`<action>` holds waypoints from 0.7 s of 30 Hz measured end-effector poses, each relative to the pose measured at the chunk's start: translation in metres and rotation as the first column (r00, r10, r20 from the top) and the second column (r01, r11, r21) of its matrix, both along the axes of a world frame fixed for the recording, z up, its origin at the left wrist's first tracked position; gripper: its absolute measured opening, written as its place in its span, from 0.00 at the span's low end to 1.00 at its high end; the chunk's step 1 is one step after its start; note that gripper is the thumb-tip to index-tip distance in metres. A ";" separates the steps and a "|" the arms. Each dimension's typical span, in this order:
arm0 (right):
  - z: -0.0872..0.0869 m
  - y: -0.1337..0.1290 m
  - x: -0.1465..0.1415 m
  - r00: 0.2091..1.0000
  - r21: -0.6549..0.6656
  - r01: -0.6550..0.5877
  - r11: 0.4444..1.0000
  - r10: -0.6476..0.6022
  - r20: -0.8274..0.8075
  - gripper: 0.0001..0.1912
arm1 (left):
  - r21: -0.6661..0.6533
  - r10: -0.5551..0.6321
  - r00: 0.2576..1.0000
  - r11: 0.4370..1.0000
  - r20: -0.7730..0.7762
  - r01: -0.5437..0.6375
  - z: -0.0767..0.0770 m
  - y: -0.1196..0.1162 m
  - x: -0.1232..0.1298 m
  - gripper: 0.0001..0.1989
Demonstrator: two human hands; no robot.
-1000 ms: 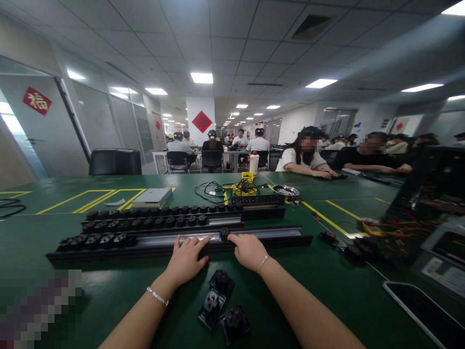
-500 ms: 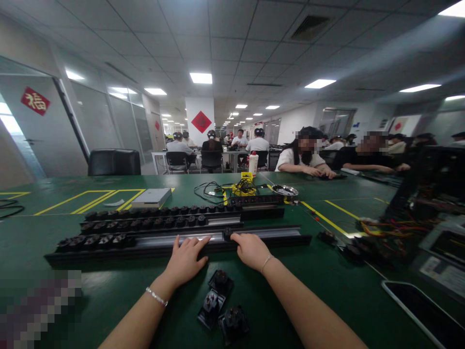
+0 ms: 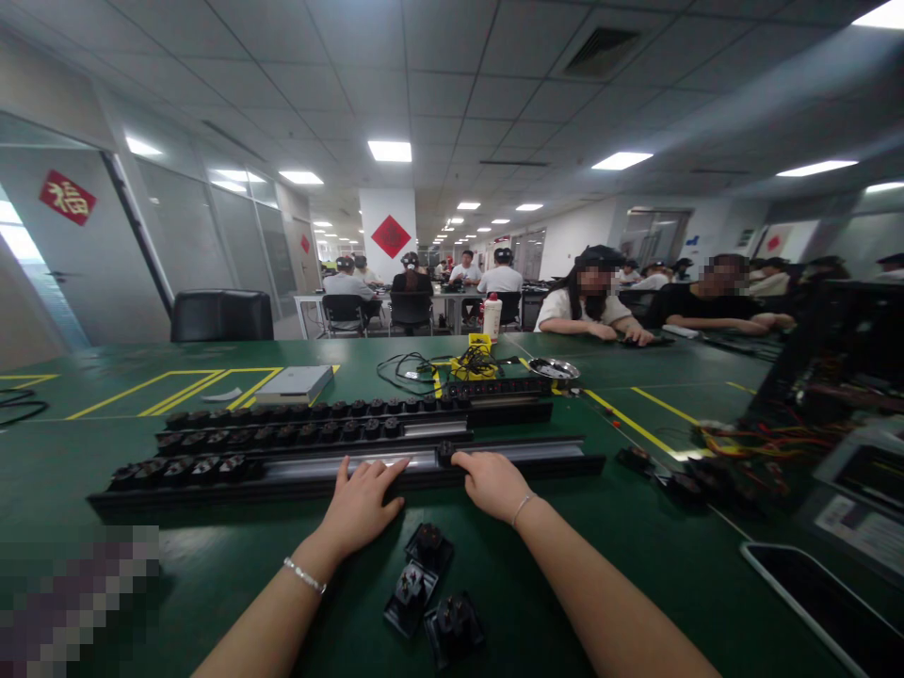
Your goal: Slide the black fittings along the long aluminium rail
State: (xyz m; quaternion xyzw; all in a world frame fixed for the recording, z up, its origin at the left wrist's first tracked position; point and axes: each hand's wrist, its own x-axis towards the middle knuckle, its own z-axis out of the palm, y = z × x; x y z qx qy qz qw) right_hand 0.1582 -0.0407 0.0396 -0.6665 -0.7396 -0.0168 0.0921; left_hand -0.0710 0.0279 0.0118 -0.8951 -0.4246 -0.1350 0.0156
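A long black rail [image 3: 529, 460] with a silvery channel lies across the green table, several black socket modules [image 3: 187, 469] seated at its left end. My left hand [image 3: 363, 504] rests on the rail's near edge, fingers spread, holding nothing. My right hand [image 3: 494, 485] has its fingers bent together against the right side of a single black module [image 3: 444, 454] in the channel. Between my forearms, loose black modules [image 3: 456, 626] lie on the table. Two more rails filled with modules [image 3: 282, 435] stand behind the front one.
Behind the rails are a grey box [image 3: 295, 385], black cables [image 3: 406, 369] and a metal dish [image 3: 555, 369]. A phone [image 3: 826, 603] and open equipment with wires [image 3: 862, 499] are at the right. Two people sit across the table.
The single module and my right hand have shifted very slightly to the right along the rail. My left hand has stayed in place.
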 end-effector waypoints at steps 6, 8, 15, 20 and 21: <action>-0.002 0.001 0.004 1.000 0.006 0.001 1.000 -0.001 0.002 0.18 | 0.006 0.005 1.000 1.000 -0.006 -0.005 0.001 -0.001 0.000 0.28; -0.002 0.001 0.005 1.000 0.014 0.000 1.000 0.000 0.004 0.18 | 0.007 0.002 1.000 1.000 -0.006 -0.002 0.001 -0.001 0.000 0.27; -0.003 0.001 0.010 1.000 0.011 0.025 1.000 -0.025 0.001 0.17 | 0.003 -0.005 1.000 1.000 -0.004 0.005 0.000 0.000 0.001 0.27; -0.002 0.001 0.010 0.999 0.004 0.037 0.999 -0.037 0.004 0.17 | 0.007 -0.006 1.000 1.000 0.006 0.006 0.000 0.000 0.001 0.27; -0.002 0.000 0.010 0.999 0.001 0.036 0.999 -0.036 0.003 0.17 | 0.004 -0.007 1.000 1.000 0.008 0.007 0.000 0.000 0.000 0.27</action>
